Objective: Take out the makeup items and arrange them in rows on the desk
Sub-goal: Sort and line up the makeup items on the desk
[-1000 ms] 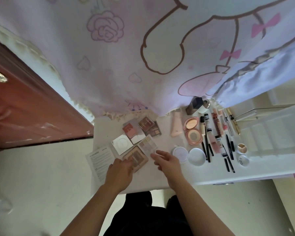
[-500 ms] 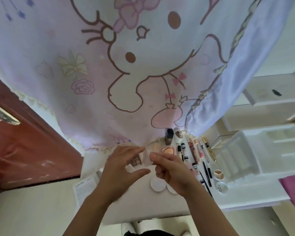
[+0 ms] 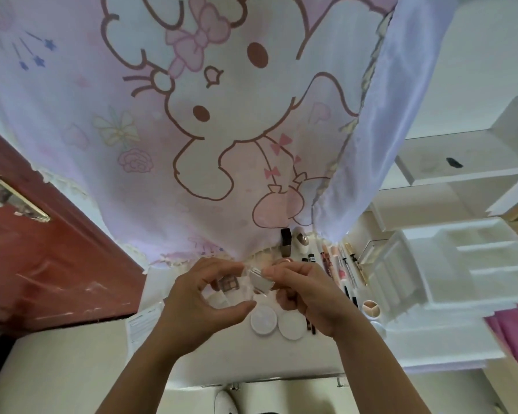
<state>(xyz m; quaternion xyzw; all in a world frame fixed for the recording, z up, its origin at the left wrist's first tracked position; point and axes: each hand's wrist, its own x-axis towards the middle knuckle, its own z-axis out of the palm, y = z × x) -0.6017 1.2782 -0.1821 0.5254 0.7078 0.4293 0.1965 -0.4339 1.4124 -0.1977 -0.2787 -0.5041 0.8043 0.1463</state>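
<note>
Clear makeup palette pinched at either side by curled fingers of the left hand and right hand, above the white desk.

No legible text, leaflet print too blurred to read

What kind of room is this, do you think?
Likely a bedroom or dorm room: a cartoon-print curtain hangs behind a white desk laid out with makeup, next to a red wooden door.
</note>
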